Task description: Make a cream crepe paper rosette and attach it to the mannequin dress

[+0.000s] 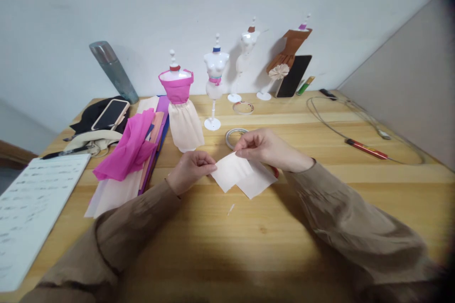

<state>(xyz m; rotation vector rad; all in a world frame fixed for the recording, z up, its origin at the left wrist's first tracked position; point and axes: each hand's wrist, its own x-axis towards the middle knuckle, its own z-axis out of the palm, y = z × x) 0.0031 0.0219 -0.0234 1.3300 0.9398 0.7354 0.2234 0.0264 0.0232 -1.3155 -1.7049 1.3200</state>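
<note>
Between my hands hangs a pale cream piece of crepe paper (231, 170), held up above the wooden table. My left hand (192, 170) pinches its left corner between thumb and fingers. My right hand (265, 149) grips the top edge near the middle. Another pale piece (256, 182) shows just behind and to the right; I cannot tell whether it is joined to the held one. Beyond my right hand lies a roll of tape (232, 138), partly covered by that hand. A small dress form (179, 90) in a pink top and cream skirt stands past my left hand.
White dress forms (216, 62) stand along the wall, one in a brown dress (293, 47). Coloured crepe paper (130, 147), a phone (111, 114) and a notebook (39, 213) lie at left. A bottle (115, 73) leans on the wall. A cable (323, 123) curls at right.
</note>
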